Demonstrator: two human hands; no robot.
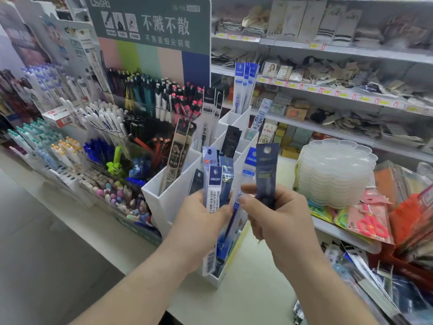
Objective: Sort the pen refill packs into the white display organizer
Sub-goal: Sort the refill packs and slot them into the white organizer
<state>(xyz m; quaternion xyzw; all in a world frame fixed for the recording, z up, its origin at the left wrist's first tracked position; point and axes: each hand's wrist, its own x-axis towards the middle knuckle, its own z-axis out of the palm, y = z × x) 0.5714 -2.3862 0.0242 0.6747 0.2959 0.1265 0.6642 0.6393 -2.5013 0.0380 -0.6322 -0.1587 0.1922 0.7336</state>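
A white display organizer [164, 198] with several stepped compartments stands on the counter, with refill packs upright in it. My left hand [199, 221] grips a bunch of blue and white refill packs [216, 191] over the organizer's front compartments. My right hand [276, 216] pinches one dark navy refill pack [267, 170] upright, just right of that bunch. Brown packs [181, 146] fill the left compartment, black packs [212, 106] the one behind, and blue packs [246, 83] the rearmost.
Pen displays [98, 127] crowd the counter to the left under a green sign. A stack of clear plastic palettes [335, 172] sits to the right, with scissors packs [370, 219] and a red basket [407, 261] beyond. Shelves of goods run behind.
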